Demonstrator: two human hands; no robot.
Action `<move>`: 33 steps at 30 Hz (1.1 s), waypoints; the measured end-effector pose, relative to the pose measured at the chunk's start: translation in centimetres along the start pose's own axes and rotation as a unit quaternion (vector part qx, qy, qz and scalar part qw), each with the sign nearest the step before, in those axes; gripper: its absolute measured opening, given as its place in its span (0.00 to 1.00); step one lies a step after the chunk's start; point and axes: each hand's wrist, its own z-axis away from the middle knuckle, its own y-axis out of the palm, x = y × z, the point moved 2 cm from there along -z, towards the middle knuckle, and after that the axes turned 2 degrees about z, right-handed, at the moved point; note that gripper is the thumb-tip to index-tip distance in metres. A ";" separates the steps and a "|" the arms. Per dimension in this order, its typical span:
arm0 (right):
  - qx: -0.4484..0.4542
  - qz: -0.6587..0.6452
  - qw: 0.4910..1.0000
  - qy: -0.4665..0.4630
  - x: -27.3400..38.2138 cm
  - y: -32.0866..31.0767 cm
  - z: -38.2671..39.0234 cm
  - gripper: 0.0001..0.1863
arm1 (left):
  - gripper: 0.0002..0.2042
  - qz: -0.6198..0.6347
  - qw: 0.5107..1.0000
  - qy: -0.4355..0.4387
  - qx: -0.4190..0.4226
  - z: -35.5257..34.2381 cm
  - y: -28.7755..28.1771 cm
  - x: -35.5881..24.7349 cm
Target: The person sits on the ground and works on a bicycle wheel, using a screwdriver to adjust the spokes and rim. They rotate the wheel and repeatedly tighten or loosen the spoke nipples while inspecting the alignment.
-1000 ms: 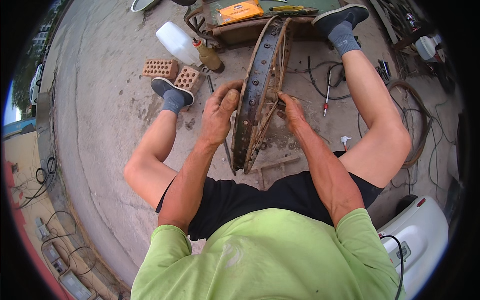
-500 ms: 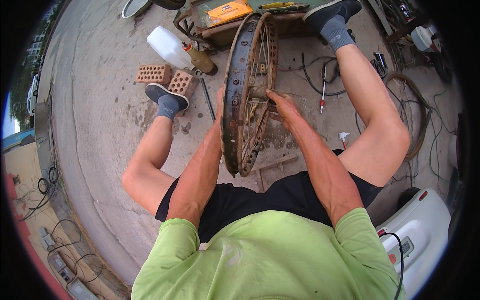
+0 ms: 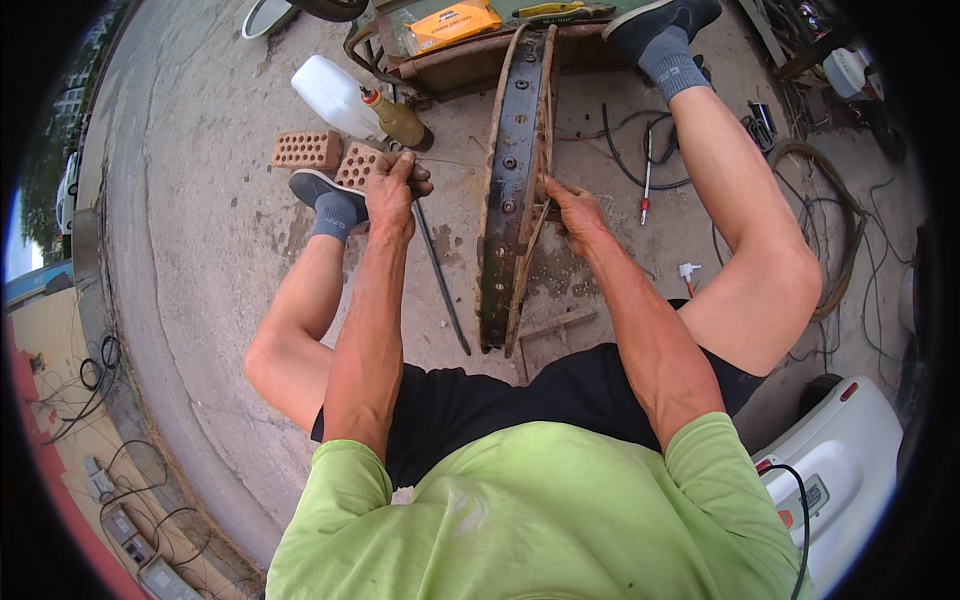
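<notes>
Wheel [image 3: 518, 130] is standing nearly edge-on in the centre of the frame, its dark, rusty rim running from the upper middle down toward the shorts. Half a second ago it was showing more of its spoked right side; now it is facing the camera mostly with its rim band.

Left hand [image 3: 391, 195] is making the biggest change: earlier it was reaching behind the wheel's left edge, mostly hidden, and now it is showing in full, well apart from the rim, left of centre. Its thumb and fingers are pinching the end of a thin wire [image 3: 450, 162], which is stretching right toward the wheel. Right hand [image 3: 577, 213] is keeping its place at the wheel's right side, thumb and fingers clamping on it, though the fingertips are partly hidden.

A dark rod [image 3: 441, 275] is lying on the ground between the left forearm and the wheel, showing more of its length than before. Toward the upper left, the perforated brick [image 3: 306, 150], the brown bottle [image 3: 403, 124] and the white jug [image 3: 333, 93] are staying put.
</notes>
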 end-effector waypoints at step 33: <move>-0.088 0.087 0.969 -0.212 -1.1 -2.7 -2.5 0.31 | 0.24 -0.290 0.929 0.031 0.227 1.5 7.5 2.9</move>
